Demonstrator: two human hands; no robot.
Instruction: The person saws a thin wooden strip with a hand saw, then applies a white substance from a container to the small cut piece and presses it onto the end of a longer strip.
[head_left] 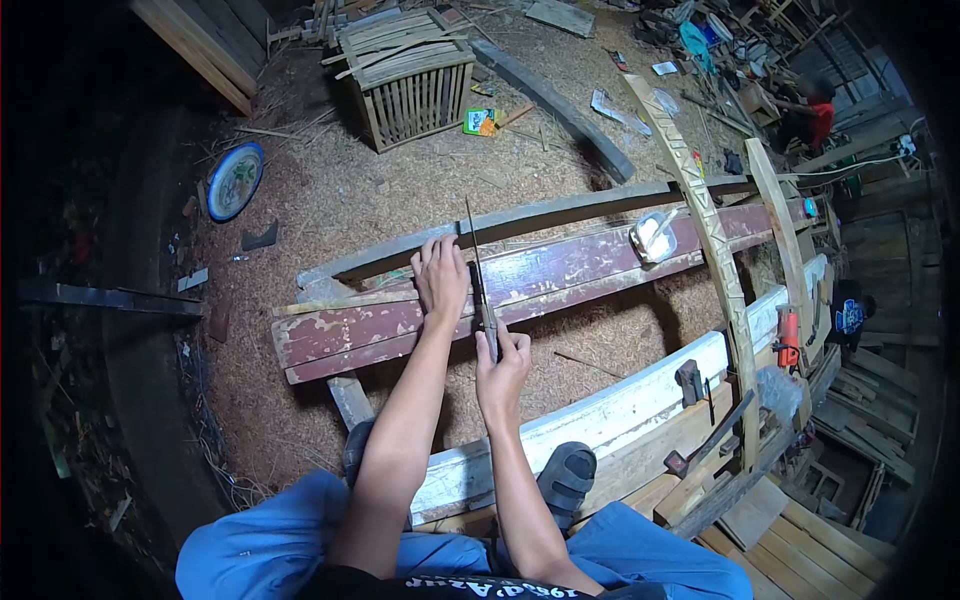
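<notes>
A red-brown bench plank [585,267] with chipped paint lies across the middle. My left hand [440,278] presses down on it near its left part, over a thin wooden strip [370,300]. Closed round the handle of a long, narrow saw-like blade [478,262] is my right hand [502,365], at the plank's near edge. The blade points away from me, just right of my left hand, and crosses the plank. A white container [653,240] with a light-coloured tool in it stands on the plank, further right.
A slatted wooden crate [415,90] and a blue-rimmed plate [236,181] are on the shavings-covered ground. A long curved, notched timber [700,215] crosses at the right. A white beam [590,425] runs before me, near a red tool [788,335]. Two people are at the far right.
</notes>
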